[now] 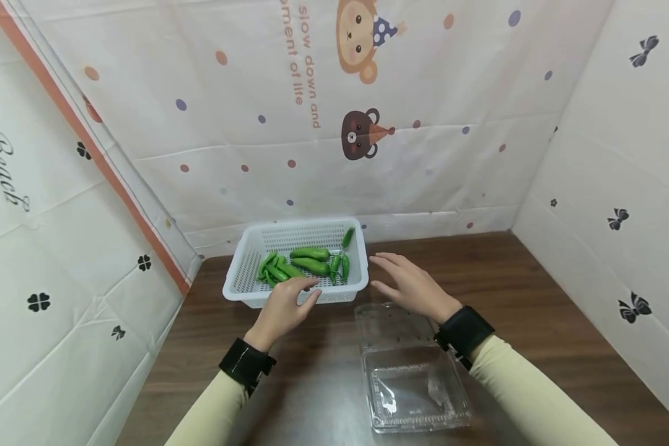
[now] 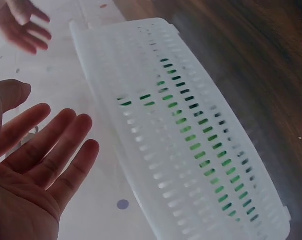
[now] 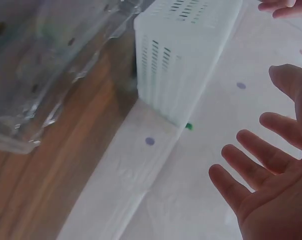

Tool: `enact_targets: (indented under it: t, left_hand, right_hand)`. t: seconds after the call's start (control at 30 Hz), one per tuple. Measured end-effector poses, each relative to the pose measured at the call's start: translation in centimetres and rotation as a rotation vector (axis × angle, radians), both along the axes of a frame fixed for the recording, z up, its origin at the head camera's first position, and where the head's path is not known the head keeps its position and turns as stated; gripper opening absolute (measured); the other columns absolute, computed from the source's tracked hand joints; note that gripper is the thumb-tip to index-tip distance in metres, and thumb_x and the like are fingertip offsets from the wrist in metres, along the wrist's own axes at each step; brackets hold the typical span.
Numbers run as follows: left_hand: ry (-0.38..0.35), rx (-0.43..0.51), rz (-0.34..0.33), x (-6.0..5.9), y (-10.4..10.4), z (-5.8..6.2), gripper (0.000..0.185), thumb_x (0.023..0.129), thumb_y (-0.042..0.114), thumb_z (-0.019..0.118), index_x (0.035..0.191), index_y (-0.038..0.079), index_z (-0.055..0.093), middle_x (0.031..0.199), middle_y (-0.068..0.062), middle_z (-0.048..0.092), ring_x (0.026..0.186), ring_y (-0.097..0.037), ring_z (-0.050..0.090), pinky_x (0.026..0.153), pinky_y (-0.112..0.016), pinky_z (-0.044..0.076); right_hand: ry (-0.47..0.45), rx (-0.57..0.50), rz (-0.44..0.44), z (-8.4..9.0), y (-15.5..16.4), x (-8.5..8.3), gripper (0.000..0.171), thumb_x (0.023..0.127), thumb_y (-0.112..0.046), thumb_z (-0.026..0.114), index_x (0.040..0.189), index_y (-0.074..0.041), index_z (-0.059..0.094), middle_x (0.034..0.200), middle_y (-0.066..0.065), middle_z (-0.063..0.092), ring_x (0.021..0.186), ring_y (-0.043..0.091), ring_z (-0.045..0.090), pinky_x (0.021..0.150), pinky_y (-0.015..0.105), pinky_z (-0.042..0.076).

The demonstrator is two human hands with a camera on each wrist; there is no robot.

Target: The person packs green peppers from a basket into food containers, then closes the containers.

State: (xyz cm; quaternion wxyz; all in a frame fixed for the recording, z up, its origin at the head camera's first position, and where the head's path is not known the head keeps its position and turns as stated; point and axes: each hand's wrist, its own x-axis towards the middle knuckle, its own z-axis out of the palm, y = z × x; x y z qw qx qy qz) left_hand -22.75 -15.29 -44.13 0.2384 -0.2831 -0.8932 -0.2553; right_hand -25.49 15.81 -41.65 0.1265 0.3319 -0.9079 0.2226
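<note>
Above one white basket (image 1: 245,282) of roughly eight green peppers (image 1: 310,253), both hands (image 1: 285,306) (image 1: 409,285) hover open, grips empty.

One white basket (image 1: 245,286) holds about eight green peppers (image 1: 310,253); one clear clamshell box (image 1: 412,387) lies open on one bench (image 1: 535,322); two hands show.

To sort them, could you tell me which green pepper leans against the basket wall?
The pepper in the basket's far right corner; the others lie flat on its floor.
</note>
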Motion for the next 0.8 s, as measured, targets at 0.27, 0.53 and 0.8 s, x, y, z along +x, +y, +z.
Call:
enact_targets:
  t: [0.27,0.53,0.8]
  left_hand:
    - [0.042,-0.035,0.058,0.1,-0.7,-0.4,0.028,0.092,0.019,0.079,0.117,0.005,0.075,0.117,-0.012,0.074,0.110,-0.027,0.070,0.092,-0.042,0.059]
    - [0.026,-0.118,0.101,0.0,-0.1,-1.1,0.033,0.091,0.025,0.080,0.117,0.005,0.075,0.115,-0.010,0.075,0.107,-0.028,0.071,0.091,-0.043,0.059]
    - [-0.039,-0.165,0.127,-0.7,2.5,-1.3,0.031,0.093,0.027,0.079,0.115,0.007,0.076,0.112,-0.007,0.076,0.100,-0.025,0.073,0.087,-0.040,0.060]
  right_hand:
    - [0.067,0.070,0.102,1.6,-4.5,-2.7,0.057,0.098,-0.027,0.072,0.147,-0.005,0.054,0.144,0.019,0.055,0.131,0.034,0.055,0.099,0.049,0.054]
    - [0.033,0.166,0.175,2.1,-7.7,-6.2,0.058,0.099,-0.031,0.071,0.147,-0.005,0.054,0.143,0.019,0.057,0.129,0.034,0.057,0.101,0.049,0.053]
    - [-0.100,0.271,0.179,2.0,-7.6,-9.2,0.061,0.100,-0.030,0.070,0.151,-0.004,0.049,0.146,0.022,0.054,0.134,0.038,0.052,0.108,0.052,0.047]
